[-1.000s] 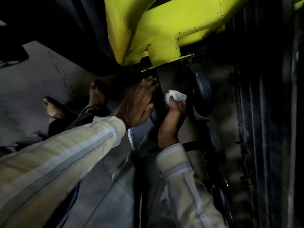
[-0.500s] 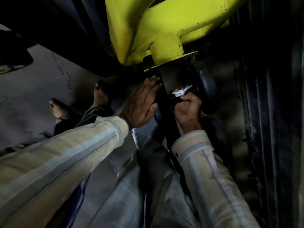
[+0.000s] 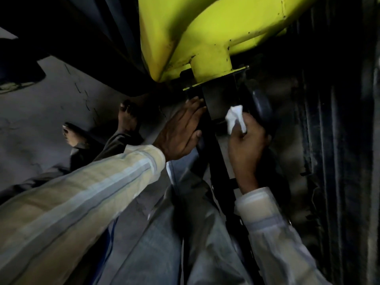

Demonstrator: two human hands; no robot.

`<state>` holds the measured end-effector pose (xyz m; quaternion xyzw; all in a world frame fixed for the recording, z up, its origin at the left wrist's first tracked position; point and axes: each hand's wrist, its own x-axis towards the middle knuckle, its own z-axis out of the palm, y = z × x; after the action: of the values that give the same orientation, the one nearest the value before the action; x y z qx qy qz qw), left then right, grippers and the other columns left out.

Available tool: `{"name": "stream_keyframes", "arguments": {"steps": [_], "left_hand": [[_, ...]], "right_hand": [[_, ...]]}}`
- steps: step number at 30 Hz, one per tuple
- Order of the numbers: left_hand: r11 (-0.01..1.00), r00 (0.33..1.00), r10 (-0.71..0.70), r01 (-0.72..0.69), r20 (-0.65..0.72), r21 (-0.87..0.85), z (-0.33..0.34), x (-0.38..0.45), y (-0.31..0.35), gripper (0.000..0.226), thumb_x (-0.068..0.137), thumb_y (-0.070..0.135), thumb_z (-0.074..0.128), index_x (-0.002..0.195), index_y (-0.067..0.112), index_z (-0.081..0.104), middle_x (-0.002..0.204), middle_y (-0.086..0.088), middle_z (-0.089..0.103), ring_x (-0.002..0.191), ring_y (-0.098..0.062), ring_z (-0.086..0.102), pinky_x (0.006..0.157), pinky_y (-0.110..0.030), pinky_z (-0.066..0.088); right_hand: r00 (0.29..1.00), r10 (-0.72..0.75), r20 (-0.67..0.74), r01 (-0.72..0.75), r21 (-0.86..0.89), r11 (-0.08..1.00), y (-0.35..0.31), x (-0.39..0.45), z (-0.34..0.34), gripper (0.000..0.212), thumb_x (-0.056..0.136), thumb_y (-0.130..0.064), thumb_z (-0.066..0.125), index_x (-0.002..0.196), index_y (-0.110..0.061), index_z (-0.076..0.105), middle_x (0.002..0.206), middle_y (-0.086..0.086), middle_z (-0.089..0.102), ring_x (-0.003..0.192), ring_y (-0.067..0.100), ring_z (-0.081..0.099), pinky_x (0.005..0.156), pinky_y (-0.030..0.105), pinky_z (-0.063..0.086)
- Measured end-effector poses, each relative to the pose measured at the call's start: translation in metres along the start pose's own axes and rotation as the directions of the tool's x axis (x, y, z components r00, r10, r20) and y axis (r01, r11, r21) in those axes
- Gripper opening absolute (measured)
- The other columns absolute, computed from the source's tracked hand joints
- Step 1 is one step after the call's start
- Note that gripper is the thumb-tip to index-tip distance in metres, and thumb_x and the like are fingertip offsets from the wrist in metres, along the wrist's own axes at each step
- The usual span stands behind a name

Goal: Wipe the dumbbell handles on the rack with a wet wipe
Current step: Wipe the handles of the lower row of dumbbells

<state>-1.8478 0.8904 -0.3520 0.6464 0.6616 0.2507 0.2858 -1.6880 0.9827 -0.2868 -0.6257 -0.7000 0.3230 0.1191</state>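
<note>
White crumpled wet wipe (image 3: 236, 118) is pinched in the curled fingers of the right hand (image 3: 246, 147), just right of the black upright rack post (image 3: 220, 105). A dark rounded dumbbell head (image 3: 262, 105) sits right of the post, beside the wipe. Left hand (image 3: 181, 132) rests flat, fingers straight, against the post's left side. Above the post hangs a yellow-green painted metal frame (image 3: 205, 31). Handle not discernible.
</note>
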Motion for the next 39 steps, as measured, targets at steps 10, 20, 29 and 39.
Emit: {"name": "stream_keyframes", "arguments": {"steps": [10, 20, 29, 39], "left_hand": [[0.999, 0.996, -0.004, 0.001, 0.089, 0.033, -0.003, -0.002, -0.002, 0.062, 0.105, 0.033, 0.028, 0.146, -0.011, 0.04, 0.155, -0.029, 0.036, 0.152, -0.039, 0.025, 0.125, -0.05, 0.019], [0.989, 0.974, -0.128, 0.111, 0.189, 0.096, -0.032, 0.006, 0.019, 0.05, 0.105, 0.028, 0.04, 0.139, -0.007, 0.05, 0.147, -0.027, 0.048, 0.141, -0.04, 0.041, 0.121, -0.047, 0.029], [0.941, 0.936, -0.337, 0.339, 0.1, -0.002, -0.084, -0.012, 0.106, 0.034, 0.097, 0.039, 0.043, 0.094, 0.011, 0.062, 0.094, -0.01, 0.059, 0.09, -0.033, 0.057, 0.077, -0.044, 0.048], [0.98, 0.975, -0.185, 0.192, 0.121, -0.048, -0.14, -0.098, 0.282, 0.043, 0.087, 0.05, 0.036, 0.086, 0.012, 0.057, 0.09, -0.013, 0.06, 0.088, -0.036, 0.059, 0.074, -0.042, 0.048]], "right_hand": [[0.785, -0.241, 0.571, 0.499, -0.353, 0.791, 0.009, 0.03, 0.032, 0.025, 0.076, -0.014, 0.043, 0.08, -0.005, 0.066, 0.081, 0.018, 0.068, 0.084, 0.037, 0.065, 0.107, 0.045, 0.044], [0.845, 0.173, 0.506, -0.311, 0.2, 0.929, -0.004, -0.004, -0.009, 0.015, 0.094, -0.016, 0.06, 0.083, -0.02, 0.068, 0.075, -0.008, 0.065, 0.067, -0.007, 0.058, 0.067, 0.022, 0.042], [0.693, 0.6, 0.4, -0.693, 0.599, 0.401, -0.035, -0.054, -0.06, 0.05, 0.075, -0.031, 0.08, 0.12, -0.011, 0.068, 0.107, 0.008, 0.073, 0.089, 0.021, 0.072, 0.076, 0.032, 0.06], [0.741, 0.661, 0.117, -0.436, 0.833, 0.341, -0.063, -0.212, -0.204, 0.021, 0.078, -0.011, 0.081, 0.092, -0.021, 0.07, 0.086, -0.01, 0.069, 0.079, 0.008, 0.065, 0.084, 0.038, 0.058]]}}
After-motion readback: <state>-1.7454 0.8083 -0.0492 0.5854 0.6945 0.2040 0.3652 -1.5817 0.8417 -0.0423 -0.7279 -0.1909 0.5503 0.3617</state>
